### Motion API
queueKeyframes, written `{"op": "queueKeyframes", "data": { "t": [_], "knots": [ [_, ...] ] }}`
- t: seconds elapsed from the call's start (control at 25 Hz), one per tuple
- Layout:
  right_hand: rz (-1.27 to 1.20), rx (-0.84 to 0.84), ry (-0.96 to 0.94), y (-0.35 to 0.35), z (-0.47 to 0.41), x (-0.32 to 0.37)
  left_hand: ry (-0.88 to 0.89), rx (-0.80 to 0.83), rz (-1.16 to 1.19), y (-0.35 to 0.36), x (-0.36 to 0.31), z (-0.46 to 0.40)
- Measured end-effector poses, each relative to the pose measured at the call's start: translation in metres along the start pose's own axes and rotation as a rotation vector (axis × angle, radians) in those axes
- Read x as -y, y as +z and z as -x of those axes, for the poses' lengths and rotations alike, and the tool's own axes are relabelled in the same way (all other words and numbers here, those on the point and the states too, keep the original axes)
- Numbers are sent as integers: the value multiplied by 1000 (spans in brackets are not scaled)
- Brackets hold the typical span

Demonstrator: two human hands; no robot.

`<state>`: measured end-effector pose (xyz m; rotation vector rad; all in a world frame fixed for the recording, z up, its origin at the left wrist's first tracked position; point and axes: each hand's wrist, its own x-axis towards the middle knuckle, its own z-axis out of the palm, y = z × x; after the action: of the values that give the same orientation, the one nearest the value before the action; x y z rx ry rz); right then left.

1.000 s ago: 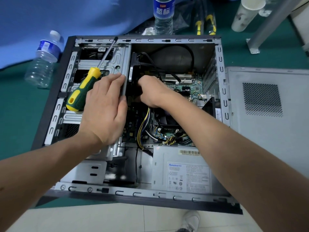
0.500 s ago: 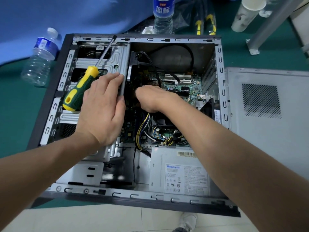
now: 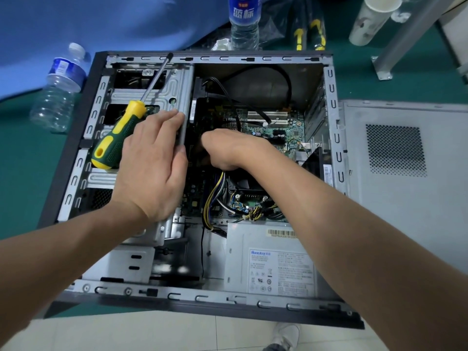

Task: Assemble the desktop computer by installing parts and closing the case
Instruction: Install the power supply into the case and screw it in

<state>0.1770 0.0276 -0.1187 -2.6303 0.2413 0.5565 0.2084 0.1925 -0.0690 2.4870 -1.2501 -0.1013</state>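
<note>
While left hand (image 3: 152, 168) lies flat, right hand (image 3: 225, 148) curls—fingertips hidden—inside case (image 3: 202, 298).

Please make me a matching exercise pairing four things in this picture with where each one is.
Things:
1. screwdriver
2. side panel
3. paper cup
4. power supply

Places:
A. flat on the mat, right of the case
B. inside the case, near corner
C. lying on the metal drive cage
D. beyond the case, far right

Pairs: 1-C, 2-A, 3-D, 4-B
</note>
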Motion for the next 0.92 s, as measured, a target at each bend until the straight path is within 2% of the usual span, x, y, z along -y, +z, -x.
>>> {"op": "queueKeyframes", "data": {
  "t": [0.2,0.32,0.44,0.56,0.64,0.76,0.92],
  "knots": [
    [-99,-130,103,-6,-2,-4,5,4,-3,-1,0,0],
    [-274,-229,183,-11,-5,-6,2,7,-3,-1,0,0],
    [-465,-226,257,-16,-8,-7,4,3,-1,-1,0,0],
    [-606,-203,251,-21,-5,-4,8,-2,0,-1,0,1],
    [-594,-185,216,-22,-1,-1,11,-2,-3,0,1,1],
    [-401,-102,157,-21,5,8,8,3,-2,1,1,0],
    [-284,8,82,-17,8,11,3,5,5,0,1,1]
  ]
}}
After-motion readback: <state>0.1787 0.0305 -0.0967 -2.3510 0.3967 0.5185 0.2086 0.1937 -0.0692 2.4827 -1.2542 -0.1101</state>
